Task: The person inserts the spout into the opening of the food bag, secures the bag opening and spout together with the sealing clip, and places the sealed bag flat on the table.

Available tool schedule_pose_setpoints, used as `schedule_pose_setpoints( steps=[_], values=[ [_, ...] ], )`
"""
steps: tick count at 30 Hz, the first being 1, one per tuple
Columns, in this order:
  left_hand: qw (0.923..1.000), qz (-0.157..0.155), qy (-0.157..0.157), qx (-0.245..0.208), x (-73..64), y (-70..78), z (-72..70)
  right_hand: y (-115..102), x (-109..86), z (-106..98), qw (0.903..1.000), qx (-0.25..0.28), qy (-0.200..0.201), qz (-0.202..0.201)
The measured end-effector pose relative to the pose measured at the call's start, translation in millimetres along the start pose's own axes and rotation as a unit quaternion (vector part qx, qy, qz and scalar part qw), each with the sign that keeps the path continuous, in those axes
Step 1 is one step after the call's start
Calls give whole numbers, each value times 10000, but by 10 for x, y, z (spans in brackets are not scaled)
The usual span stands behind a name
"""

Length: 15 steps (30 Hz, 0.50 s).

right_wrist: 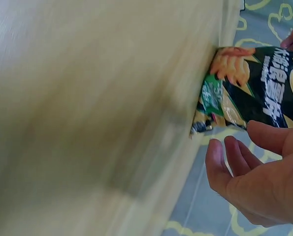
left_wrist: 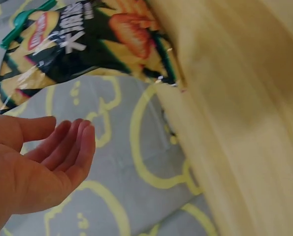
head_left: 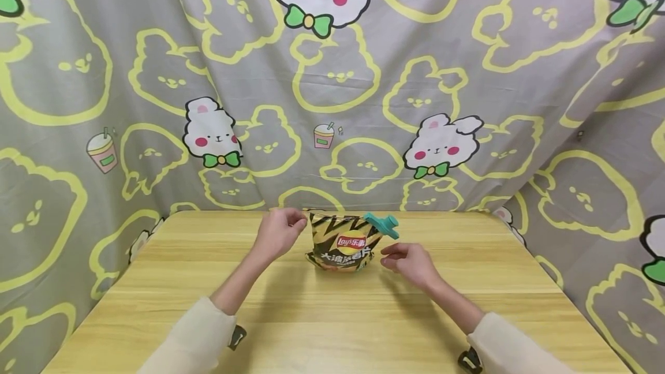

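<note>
A black and yellow bag of potato chips [head_left: 340,244] stands upright on the table, its printed front toward me. Across its upper right corner sits a teal bag clip [head_left: 383,225] with a short spout. My left hand [head_left: 280,232] is beside the bag's upper left corner; in the left wrist view this hand [left_wrist: 48,167] has loosely bent fingers, apart from the bag [left_wrist: 82,46]. To the bag's lower right is my right hand [head_left: 413,264]. The right wrist view shows its thumb and fingers [right_wrist: 220,164] spread around nothing, close to the bag [right_wrist: 254,88].
The wooden table [head_left: 332,328] ends just behind the bag. A grey curtain [head_left: 260,85] with yellow outlines and cartoon rabbits hangs behind and at both sides. Dark straps [head_left: 237,336] show by both sleeves.
</note>
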<state>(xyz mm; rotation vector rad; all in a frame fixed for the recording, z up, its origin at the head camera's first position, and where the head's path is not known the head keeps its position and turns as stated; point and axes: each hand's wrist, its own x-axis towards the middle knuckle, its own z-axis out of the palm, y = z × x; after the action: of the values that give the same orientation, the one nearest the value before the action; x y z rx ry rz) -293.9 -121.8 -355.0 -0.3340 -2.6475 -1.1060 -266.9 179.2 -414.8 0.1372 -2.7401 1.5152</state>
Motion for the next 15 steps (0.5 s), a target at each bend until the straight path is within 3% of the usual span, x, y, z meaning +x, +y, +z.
schedule_pose_setpoints(
  steps=[8, 15],
  values=[
    [9964, -269, -802, -116, -116, -182, 175, 13, 26, 193, 9987, 494, 55, 122],
    [9890, -619, -1295, -352, -162, -294, 297, -3, 51, 306, 9970, 720, 178, 201]
  ],
)
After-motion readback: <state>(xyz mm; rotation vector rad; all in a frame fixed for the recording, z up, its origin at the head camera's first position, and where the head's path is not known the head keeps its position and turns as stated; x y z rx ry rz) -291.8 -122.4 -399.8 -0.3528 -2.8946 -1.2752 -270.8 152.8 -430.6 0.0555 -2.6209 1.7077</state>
